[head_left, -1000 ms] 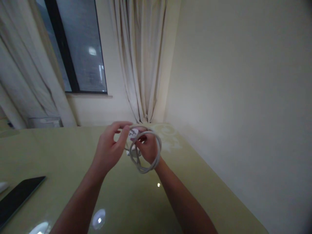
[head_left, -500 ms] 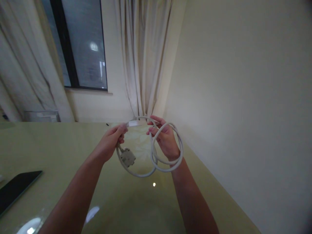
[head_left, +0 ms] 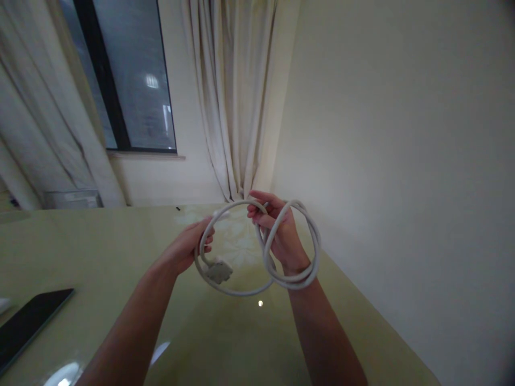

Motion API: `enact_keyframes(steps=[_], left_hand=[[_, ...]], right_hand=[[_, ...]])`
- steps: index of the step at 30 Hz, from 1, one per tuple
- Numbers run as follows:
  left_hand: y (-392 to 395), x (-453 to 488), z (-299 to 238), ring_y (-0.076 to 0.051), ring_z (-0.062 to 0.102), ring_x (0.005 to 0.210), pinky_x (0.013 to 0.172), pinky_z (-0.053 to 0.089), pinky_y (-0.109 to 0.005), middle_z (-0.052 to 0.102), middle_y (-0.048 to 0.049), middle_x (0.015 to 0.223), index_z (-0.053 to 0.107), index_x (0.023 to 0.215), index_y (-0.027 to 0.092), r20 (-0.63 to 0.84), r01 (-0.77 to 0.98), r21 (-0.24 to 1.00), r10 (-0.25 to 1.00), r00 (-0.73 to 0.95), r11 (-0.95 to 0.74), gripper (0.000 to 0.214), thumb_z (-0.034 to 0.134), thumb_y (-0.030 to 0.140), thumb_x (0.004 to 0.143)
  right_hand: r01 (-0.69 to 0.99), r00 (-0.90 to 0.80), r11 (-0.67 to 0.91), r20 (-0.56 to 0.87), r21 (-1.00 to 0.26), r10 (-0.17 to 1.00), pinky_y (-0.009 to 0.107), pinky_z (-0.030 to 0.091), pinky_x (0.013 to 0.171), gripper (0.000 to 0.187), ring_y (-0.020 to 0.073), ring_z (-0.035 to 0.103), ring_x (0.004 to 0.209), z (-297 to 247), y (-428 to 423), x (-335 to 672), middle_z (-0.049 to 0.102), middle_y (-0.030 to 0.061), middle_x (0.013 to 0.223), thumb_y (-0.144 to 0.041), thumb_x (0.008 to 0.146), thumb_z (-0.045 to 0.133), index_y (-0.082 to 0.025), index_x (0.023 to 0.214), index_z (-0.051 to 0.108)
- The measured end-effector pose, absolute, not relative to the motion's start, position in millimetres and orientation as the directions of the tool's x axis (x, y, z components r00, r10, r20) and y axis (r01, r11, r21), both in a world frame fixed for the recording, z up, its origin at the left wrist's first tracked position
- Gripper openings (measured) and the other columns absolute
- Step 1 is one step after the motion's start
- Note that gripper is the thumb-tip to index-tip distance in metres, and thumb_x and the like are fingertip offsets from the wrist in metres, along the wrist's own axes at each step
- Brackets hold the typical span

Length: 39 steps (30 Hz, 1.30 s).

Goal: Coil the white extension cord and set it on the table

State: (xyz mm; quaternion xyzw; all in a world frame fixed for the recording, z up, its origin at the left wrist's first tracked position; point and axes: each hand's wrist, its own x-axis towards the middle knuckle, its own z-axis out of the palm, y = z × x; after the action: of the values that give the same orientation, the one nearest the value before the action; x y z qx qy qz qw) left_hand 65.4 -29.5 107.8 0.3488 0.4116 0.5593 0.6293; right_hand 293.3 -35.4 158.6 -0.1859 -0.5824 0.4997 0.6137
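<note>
A pale grey cable (head_left: 241,294) hangs in loops between my hands, above the table. My right hand (head_left: 277,222) pinches it between thumb and fingers, and a doubled coil drops around that wrist. On the left side, my left hand (head_left: 191,244) is closed on the cable's end part, a white piece of which sticks out past the fingertips. The bulky grey connector (head_left: 219,272) dangles just below my left fingers. Part of the grip is hidden behind the loop.
A glossy yellow-green table (head_left: 225,343) spreads beneath my arms. On its left lies a dark flat tablet-like object (head_left: 34,324). A tiny black item (head_left: 177,208) is near the far edge. The plain wall (head_left: 382,187) borders the right side; curtains (head_left: 233,96) hang behind.
The cable by my left hand has swung up into a rounder loop, and the white piece has turned away behind it. The coil at my right hand has shifted slightly right.
</note>
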Motion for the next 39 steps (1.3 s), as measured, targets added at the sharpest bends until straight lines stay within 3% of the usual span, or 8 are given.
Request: enact_keyframes(steps=[4, 10, 15, 25, 28, 32, 35, 39], left_hand=[[-12.2, 47.9, 107.6, -0.003, 0.025, 0.039, 0.034, 0.02, -0.012, 0.035, 0.0101, 0.059, 0.046, 0.076, 0.02, -0.156, -0.551, 0.832, 0.98, -0.124, 0.063, 0.028, 0.065, 0.023, 0.095], [1.9, 29.9, 88.4, -0.004, 0.044, 0.043, 0.047, 0.046, -0.016, 0.05, 0.0061, 0.063, 0.055, 0.082, 0.018, -0.232, -0.516, 0.853, 0.942, -0.242, 0.077, 0.012, 0.064, 0.01, 0.085], [0.2, 37.2, 57.0, -0.014, 0.064, 0.059, 0.061, 0.059, -0.029, 0.068, -0.0049, 0.075, 0.065, 0.081, 0.016, -0.281, -0.283, 0.936, 0.929, -0.242, 0.209, 0.011, 0.075, 0.014, 0.079], [1.8, 46.2, 58.2, -0.021, 0.058, 0.058, 0.054, 0.035, -0.026, 0.058, -0.0011, 0.053, 0.064, 0.057, 0.02, -0.034, 0.217, 0.973, 0.976, -0.214, 0.081, 0.023, 0.083, 0.024, 0.068], [-17.4, 65.0, 94.0, -0.023, 0.065, 0.076, 0.067, 0.047, -0.028, 0.071, -0.0066, 0.076, 0.074, 0.073, 0.021, 0.129, 0.226, 0.97, 0.979, -0.158, -0.091, 0.028, 0.073, 0.046, 0.085], [-53.5, 105.7, 121.6, -0.027, 0.071, 0.094, 0.083, 0.055, -0.035, 0.077, -0.0128, 0.102, 0.077, 0.1, 0.019, 0.251, 0.063, 0.959, 0.929, 0.273, -0.278, 0.047, 0.068, 0.064, 0.091], [-63.2, 124.0, 125.2, -0.02, 0.066, 0.07, 0.064, 0.053, -0.028, 0.07, -0.0058, 0.078, 0.071, 0.088, 0.019, 0.258, 0.057, 0.955, 0.914, 0.311, -0.29, 0.045, 0.074, 0.064, 0.087], [-53.7, 116.2, 126.5, -0.01, 0.046, 0.045, 0.042, 0.037, -0.022, 0.051, 0.0041, 0.06, 0.063, 0.079, 0.019, 0.243, -0.038, 0.97, 0.969, 0.033, -0.242, 0.048, 0.075, 0.065, 0.085]], right_hand=[[-0.352, -0.102, 0.415, 0.475, -0.839, 0.874, 0.032, 0.056, 0.083, 0.038, 0.0181, 0.07, 0.089, 158.7, -27.8, 300.7, 0.079, 0.0026, 0.094, -0.019, 0.072, 0.077, -0.025, 0.109, 0.082], [-0.467, 0.101, 0.262, 0.244, -0.844, 0.965, 0.028, 0.054, 0.072, 0.038, 0.0177, 0.073, 0.085, 142.6, 3.2, 303.7, 0.079, 0.0042, 0.096, -0.02, 0.063, 0.08, -0.02, 0.1, 0.079], [-0.454, 0.053, 0.292, 0.302, -0.842, 0.952, 0.031, 0.056, 0.085, 0.046, 0.0187, 0.075, 0.099, 141.5, -2.8, 297.7, 0.078, 0.005, 0.109, -0.026, 0.07, 0.083, -0.023, 0.115, 0.076], [-0.214, -0.112, 0.453, 0.483, -0.865, 0.869, 0.033, 0.059, 0.084, 0.046, 0.0195, 0.076, 0.1, 132.0, -5.3, 282.2, 0.077, 0.0066, 0.118, -0.029, 0.087, 0.071, -0.026, 0.133, 0.071], [-0.086, -0.079, 0.533, 0.539, -0.842, 0.839, 0.035, 0.06, 0.088, 0.043, 0.0195, 0.076, 0.102, 128.3, -4.5, 275.7, 0.074, 0.0088, 0.129, -0.028, 0.095, 0.063, -0.027, 0.138, 0.069], [0.116, -0.098, 0.638, 0.63, -0.761, 0.77, 0.041, 0.054, 0.108, 0.04, 0.0225, 0.069, 0.123, 124.8, -5.9, 268.5, 0.071, 0.0088, 0.139, -0.025, 0.097, 0.062, -0.028, 0.136, 0.071], [0.114, -0.247, 0.667, 0.63, -0.736, 0.737, 0.04, 0.056, 0.107, 0.037, 0.0234, 0.067, 0.128, 124.6, -5.6, 271.7, 0.072, 0.0078, 0.139, -0.03, 0.1, 0.062, -0.029, 0.135, 0.073], [0.005, -0.457, 0.651, 0.578, -0.759, 0.677, 0.04, 0.061, 0.099, 0.038, 0.0236, 0.071, 0.122, 130.6, -5.3, 292.6, 0.067, 0.0067, 0.147, -0.039, 0.098, 0.067, -0.032, 0.136, 0.073]])
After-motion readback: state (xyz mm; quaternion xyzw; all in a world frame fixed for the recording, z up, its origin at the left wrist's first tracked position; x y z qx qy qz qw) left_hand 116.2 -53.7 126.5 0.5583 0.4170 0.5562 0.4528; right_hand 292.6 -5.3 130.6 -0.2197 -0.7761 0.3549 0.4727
